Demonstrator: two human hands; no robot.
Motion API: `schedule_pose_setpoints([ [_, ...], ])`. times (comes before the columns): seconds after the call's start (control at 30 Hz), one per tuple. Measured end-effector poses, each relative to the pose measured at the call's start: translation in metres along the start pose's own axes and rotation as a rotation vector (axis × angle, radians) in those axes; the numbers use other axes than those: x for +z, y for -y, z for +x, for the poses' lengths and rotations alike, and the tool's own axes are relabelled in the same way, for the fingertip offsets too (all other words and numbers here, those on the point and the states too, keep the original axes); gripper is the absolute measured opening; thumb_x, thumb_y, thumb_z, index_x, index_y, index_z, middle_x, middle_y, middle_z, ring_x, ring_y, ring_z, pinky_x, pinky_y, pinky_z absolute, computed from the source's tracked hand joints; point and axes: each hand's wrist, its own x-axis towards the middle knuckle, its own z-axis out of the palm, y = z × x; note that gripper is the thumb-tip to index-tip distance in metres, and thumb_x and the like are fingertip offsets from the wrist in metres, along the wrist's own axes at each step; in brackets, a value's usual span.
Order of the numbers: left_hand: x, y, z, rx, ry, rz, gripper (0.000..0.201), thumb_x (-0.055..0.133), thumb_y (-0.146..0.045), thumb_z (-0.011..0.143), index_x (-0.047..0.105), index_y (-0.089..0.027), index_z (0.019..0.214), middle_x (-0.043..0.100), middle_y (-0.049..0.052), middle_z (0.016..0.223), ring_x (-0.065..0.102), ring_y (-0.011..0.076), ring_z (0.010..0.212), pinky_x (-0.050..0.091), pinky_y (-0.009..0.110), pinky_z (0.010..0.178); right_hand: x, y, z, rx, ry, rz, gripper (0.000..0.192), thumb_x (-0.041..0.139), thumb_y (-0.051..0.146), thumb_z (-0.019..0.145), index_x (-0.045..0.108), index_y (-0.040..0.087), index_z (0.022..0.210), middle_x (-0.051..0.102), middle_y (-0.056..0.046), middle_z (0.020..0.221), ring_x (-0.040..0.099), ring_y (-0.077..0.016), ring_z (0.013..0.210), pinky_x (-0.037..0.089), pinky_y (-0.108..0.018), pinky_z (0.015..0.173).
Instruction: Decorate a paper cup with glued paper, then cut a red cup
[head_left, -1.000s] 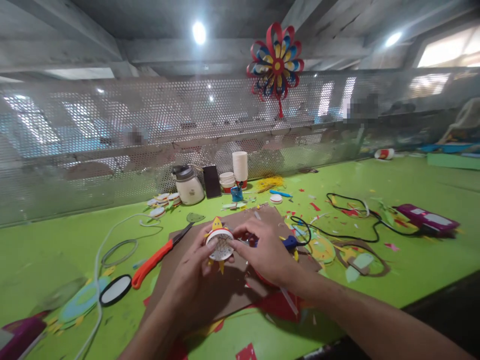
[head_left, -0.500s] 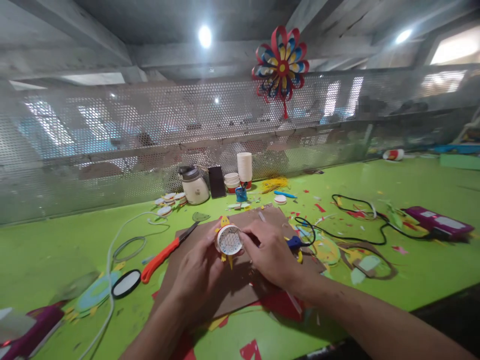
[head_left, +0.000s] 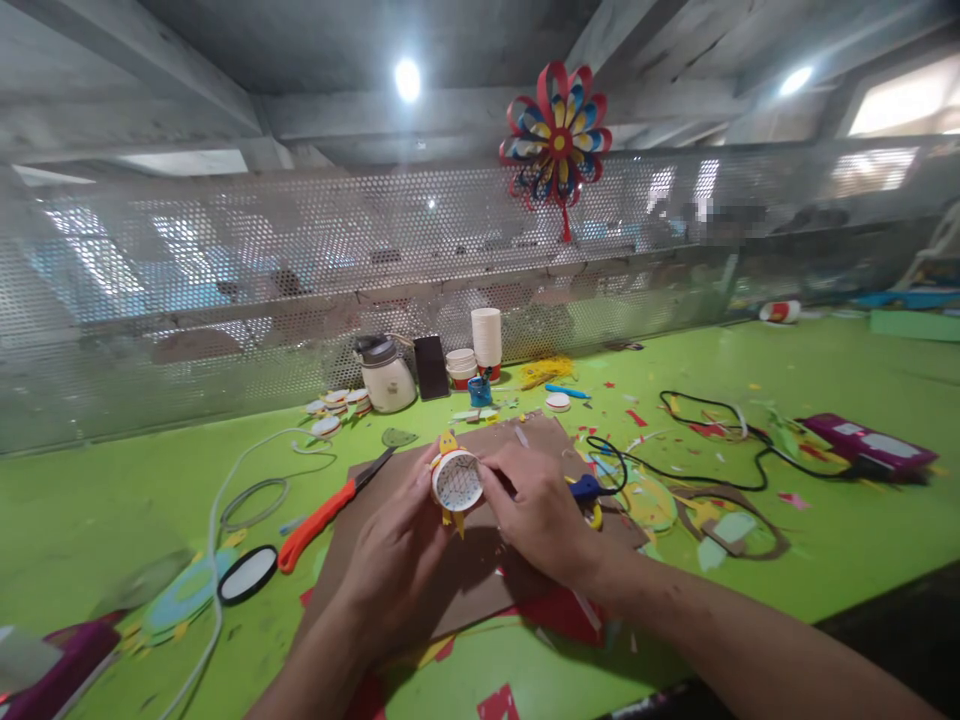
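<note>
Your left hand (head_left: pixel 397 560) grips the small paper cup craft (head_left: pixel 457 480) at frame centre, above the brown cardboard (head_left: pixel 480 585) on the green surface (head_left: pixel 112 500). Keep it steady. Your right hand (head_left: pixel 544 515) pinches its rim; press gently, without crushing the yellow trim.

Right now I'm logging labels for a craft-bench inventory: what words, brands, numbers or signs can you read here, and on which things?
None can be read.
Purple box: pale label patch, too blurred to read.
Paper cup craft held by left hand and right hand: only a drawn grid pattern, no letters.
Phone: dark screen, no text.
</note>
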Motion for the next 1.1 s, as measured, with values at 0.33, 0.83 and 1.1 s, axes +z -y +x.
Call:
schedule_pose_setpoints([
  [0.33, 0.008, -0.005, -0.001, -0.004, -0.070, -0.129, 0.031, 0.057, -0.027, 0.091, 0.066, -0.023, 0.120, 0.066, 0.004, 0.128, 0.052, 0.0227, 0.128, 0.046, 0.029, 0.101, 0.001, 0.005, -0.002, -0.062, -0.038, -0.059, 0.026, 0.045, 0.018, 0.095, 0.061, 0.018, 0.075, 0.063, -0.006, 0.069, 0.057, -0.0173, 0.065, 0.040, -0.029, 0.062],
  [0.83, -0.012, -0.003, -0.005, -0.025, -0.042, -0.181, 0.041, 0.054, -0.030, 0.093, 0.057, -0.027, 0.134, 0.068, 0.004, 0.125, 0.058, 0.0206, 0.121, 0.051, 0.023, 0.088, -0.006, 0.021, -0.004, -0.144, -0.074, -0.091, 0.028, 0.044, 0.015, 0.095, 0.058, 0.017, 0.071, 0.061, -0.006, 0.066, 0.055, -0.0177, 0.062, 0.037, -0.030, 0.060],
  [1.1, -0.011, -0.007, -0.005, 0.009, -0.005, -0.236, 0.042, 0.052, -0.025, 0.093, 0.055, -0.024, 0.135, 0.069, 0.007, 0.121, 0.062, 0.0207, 0.113, 0.053, 0.026, 0.088, -0.003, 0.023, -0.005, -0.190, -0.155, -0.081, 0.026, 0.043, 0.013, 0.096, 0.056, 0.017, 0.073, 0.060, -0.005, 0.066, 0.053, -0.0172, 0.062, 0.035, -0.029, 0.060],
])
